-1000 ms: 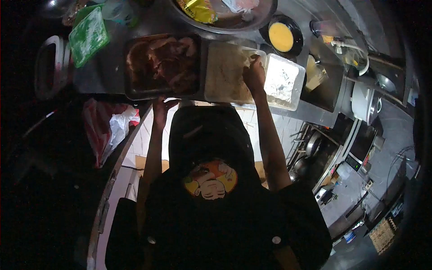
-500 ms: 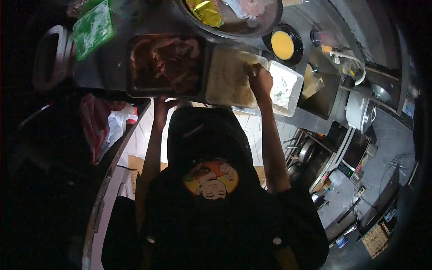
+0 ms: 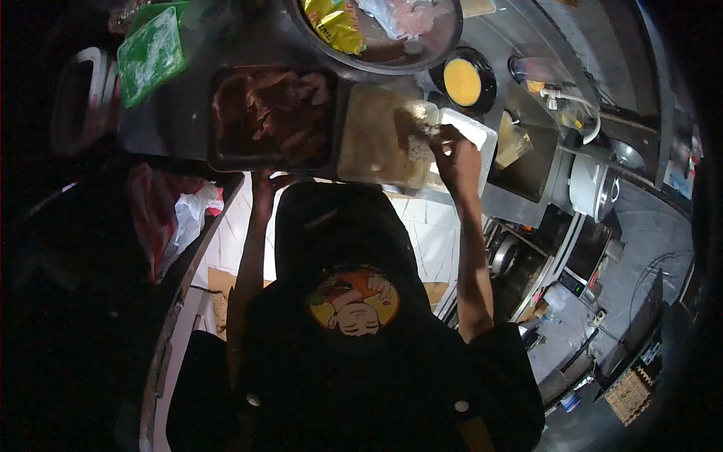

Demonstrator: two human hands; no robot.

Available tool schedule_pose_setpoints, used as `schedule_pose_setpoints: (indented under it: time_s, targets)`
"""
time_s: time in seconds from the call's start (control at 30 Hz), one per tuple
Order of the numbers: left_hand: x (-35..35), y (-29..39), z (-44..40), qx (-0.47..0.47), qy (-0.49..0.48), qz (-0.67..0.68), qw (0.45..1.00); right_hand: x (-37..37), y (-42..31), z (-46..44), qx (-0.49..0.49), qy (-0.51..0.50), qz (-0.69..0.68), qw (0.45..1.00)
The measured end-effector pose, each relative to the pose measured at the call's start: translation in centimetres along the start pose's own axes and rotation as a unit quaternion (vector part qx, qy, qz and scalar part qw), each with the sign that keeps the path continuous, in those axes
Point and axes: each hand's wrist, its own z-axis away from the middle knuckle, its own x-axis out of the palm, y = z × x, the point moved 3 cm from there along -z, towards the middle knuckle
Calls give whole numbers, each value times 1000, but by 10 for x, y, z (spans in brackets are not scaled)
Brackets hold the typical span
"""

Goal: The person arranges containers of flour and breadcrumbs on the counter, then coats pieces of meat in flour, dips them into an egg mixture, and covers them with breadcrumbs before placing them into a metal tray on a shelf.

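My right hand pinches a small pale, crumb-coated piece above the place where two trays meet. To its left is a shallow tray of beige crumbs; under and behind the hand lies a white tray with white contents. My left hand is at the near edge of a dark tray holding reddish-brown meat. Its thumb stands apart from the other fingers, which are partly hidden at the tray's rim. A black bowl of yellow liquid stands behind the white tray.
A large metal basin with a yellow packet and plastic bags stands at the back. A green tray is at the back left, a red and white bag at the left. A sink with a faucet lies right.
My right hand has moved right, from over the crumb tray to over the white tray, and the coated piece now shows at its fingertips. My left hand stays near the meat tray's edge.
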Motion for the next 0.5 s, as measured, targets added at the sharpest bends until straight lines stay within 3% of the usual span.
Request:
schedule_pose_setpoints:
  time_s: [0.17, 0.23, 0.3, 0.43, 0.5]
  targets:
    - [16, 18, 4, -4, 5, -33, 999, 11, 10, 11, 23, -21, -3, 999]
    - [-2, -4, 0, 4, -11, -26, 1000, -5, 6, 19, -15, 10, -16, 1000]
    - [-21, -28, -4, 41, -12, 14, 999, -33, -3, 27, -7, -2, -13, 1000]
    - [-43, -50, -19, 33, 39, -67, 996, -111, -26, 38, -23, -22, -5, 999]
    - [-8, -26, 3, -28, -24, 107, 994, -163, -39, 43, -46, -4, -3, 999]
